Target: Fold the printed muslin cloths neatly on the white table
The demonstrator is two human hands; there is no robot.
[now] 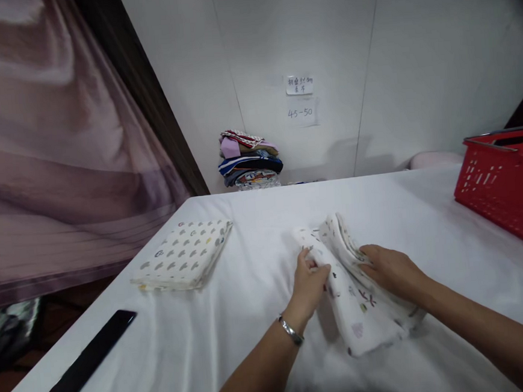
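A white cloth (356, 309) with small printed figures is partly folded and raised between my hands over the white-covered table. My left hand (309, 283), with a silver bracelet at the wrist, pinches its left layer, thumb on the near side. On the other side, my right hand (392, 270) grips the right folded layers, its fingertips hidden among them. The two parts lean apart at the top, with a gap between them. To the left lies a flat, folded white cloth (187, 253) with grey heart-like prints, untouched by either hand.
A long black flat object (90, 357) lies near the table's left edge. A red plastic basket (509, 182) stands at the right. Behind the table is a stack of folded fabrics (249, 160) against the wall, below paper signs (302, 111). A pink curtain (58, 145) hangs at left.
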